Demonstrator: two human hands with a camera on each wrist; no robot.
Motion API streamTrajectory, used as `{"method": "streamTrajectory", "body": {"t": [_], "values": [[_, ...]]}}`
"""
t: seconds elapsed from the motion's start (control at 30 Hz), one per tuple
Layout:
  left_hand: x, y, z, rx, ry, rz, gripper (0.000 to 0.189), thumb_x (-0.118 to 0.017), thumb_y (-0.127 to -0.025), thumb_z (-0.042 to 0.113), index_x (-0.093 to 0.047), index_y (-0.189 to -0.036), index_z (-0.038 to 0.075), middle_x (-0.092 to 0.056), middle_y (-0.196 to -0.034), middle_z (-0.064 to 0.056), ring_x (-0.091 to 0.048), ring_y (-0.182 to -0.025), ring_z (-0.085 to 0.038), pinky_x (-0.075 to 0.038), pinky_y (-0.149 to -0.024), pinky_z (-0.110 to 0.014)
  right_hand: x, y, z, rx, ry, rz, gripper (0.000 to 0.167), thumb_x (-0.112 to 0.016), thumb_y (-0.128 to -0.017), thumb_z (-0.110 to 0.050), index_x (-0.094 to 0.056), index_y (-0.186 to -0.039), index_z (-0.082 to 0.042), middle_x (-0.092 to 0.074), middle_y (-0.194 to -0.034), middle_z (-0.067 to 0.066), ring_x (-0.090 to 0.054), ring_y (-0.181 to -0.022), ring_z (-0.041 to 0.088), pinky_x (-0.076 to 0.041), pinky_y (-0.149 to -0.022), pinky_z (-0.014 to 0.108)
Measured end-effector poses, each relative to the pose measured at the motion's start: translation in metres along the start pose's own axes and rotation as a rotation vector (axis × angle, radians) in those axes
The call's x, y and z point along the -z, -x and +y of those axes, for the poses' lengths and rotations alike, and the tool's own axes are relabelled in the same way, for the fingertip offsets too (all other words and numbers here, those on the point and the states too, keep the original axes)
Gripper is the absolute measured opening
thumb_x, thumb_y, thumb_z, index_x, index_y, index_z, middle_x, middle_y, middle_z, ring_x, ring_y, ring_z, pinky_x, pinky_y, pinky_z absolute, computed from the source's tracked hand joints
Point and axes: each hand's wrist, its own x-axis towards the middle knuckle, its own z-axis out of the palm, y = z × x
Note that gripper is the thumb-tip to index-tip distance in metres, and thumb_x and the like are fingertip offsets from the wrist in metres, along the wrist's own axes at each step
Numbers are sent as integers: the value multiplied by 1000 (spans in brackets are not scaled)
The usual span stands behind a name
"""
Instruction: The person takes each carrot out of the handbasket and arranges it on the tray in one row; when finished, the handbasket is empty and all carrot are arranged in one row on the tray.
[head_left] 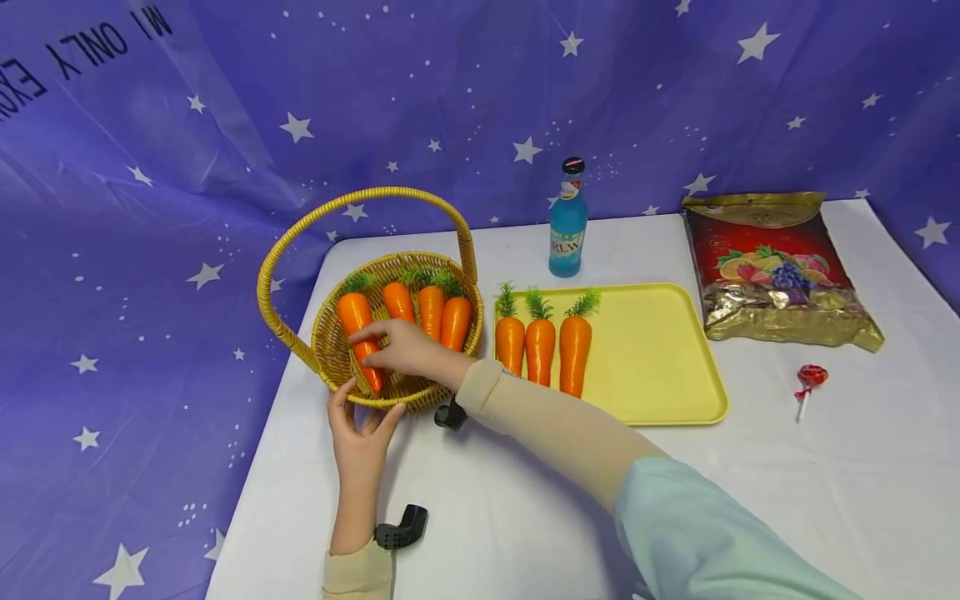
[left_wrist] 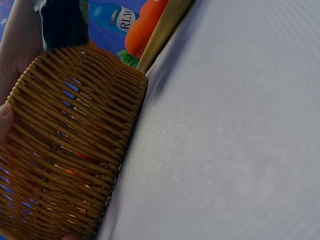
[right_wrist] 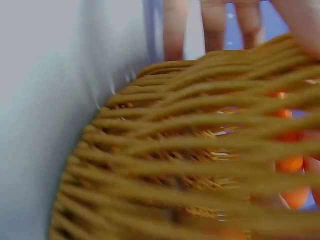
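A wicker basket (head_left: 324,354) with a tall arched handle holds several orange carrots with green tops. Inside it, my right hand (head_left: 408,346) reaches over the rim and pinches the leftmost carrot (head_left: 355,312) between thumb and fingers. That carrot lies slanted, its tip toward the front rim. My left hand (head_left: 362,446) grips the front rim from outside, thumb and fingers spread apart. The left wrist view shows the basket's woven wall (left_wrist: 75,135) close up, with a fingertip (left_wrist: 5,120) against it. Three more carrots (head_left: 540,350) lie side by side on a yellow tray (head_left: 652,358).
Behind the tray stands a blue bottle (head_left: 567,229). A red and gold candy bag (head_left: 780,271) lies at the back right, with a red lollipop (head_left: 812,377) in front of it. A white cloth covers the table (head_left: 510,517); a purple starry curtain (head_left: 450,92) hangs behind.
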Motion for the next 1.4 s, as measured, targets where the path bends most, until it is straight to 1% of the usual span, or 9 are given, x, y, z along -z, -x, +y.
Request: {"method": "streamTrajectory", "body": {"t": [0.13, 0.23, 0.33, 0.47, 0.7, 0.87, 1.03, 1.2, 1.4], "values": [[0, 0, -1, 21, 9, 1, 78, -78, -81, 3, -30, -143, 7, -13, -155, -9, -25, -140, -31, -44, -99, -31, 18, 12, -6, 42, -68, 28, 38, -69, -90, -9, -65, -127, -14, -61, -122, 2, -66, -76, 26, -58, -68, 32], [0, 0, -1, 31, 11, -4, 79, -77, -81, 4, -29, -144, 8, -12, -154, -10, -26, -139, -32, -44, -99, -34, 34, 25, -11, 66, -149, 35, 39, -68, -90, -8, -63, -129, -14, -59, -123, 5, -68, -82, 23, -58, -73, 38], [0, 0, -1, 37, 19, -3, 79, -77, -81, 4, -29, -144, 8, -12, -155, -10, -28, -138, -33, -44, -98, -33, 51, 39, -13, 88, -217, 42, 40, -67, -91, -7, -62, -130, -14, -55, -126, 6, -67, -88, 16, -58, -77, 38], [0, -1, -1, 47, 46, 2, 78, -77, -81, 2, -30, -143, 9, -12, -155, -10, -32, -135, -36, -45, -95, -30, 69, 60, -13, 100, -262, 59, 41, -68, -90, -9, -62, -130, -16, -51, -130, 6, -66, -93, 17, -57, -80, 42], [-1, -1, 0, 59, 64, 3, 77, -76, -81, -2, -31, -142, 9, -8, -156, -11, -34, -133, -40, -47, -93, -27, 98, 104, 2, 104, -188, 139, 40, -72, -89, -21, -64, -128, -24, -55, -128, -2, -62, -97, 21, -56, -79, 35], [-1, 0, 1, 63, 67, 0, 78, -76, -81, -1, -29, -143, 7, -7, -156, -12, -34, -132, -41, -48, -91, -23, 112, 142, 21, 45, -149, 175, 39, -73, -88, -27, -65, -126, -28, -53, -132, -5, -59, -104, 21, -55, -82, 36], [-1, 0, 1, 70, 72, -11, 79, -76, -81, 0, -28, -144, 7, -5, -156, -12, -35, -131, -44, -49, -87, -19, 122, 182, 46, -30, -128, 225, 41, -74, -87, -27, -64, -127, -24, -53, -133, 0, -58, -107, 24, -54, -84, 37], [-2, -1, 2, 76, 62, -1, 79, -76, -81, -1, -29, -143, 7, -7, -156, -13, -35, -131, -42, -49, -90, -23, 130, 217, 69, -60, -118, 324, 40, -72, -88, -16, -64, -127, -12, -54, -130, 10, -60, -106, 28, -54, -83, 32], [-2, 0, 3, 78, 43, 7, 78, -76, -81, 1, -30, -143, 9, -8, -156, -10, -31, -135, -38, -45, -96, -31, 141, 245, 94, -145, -64, 409, 43, -70, -90, -15, -60, -131, -8, -52, -133, 14, -61, -101, 31, -56, -76, 31]]}}
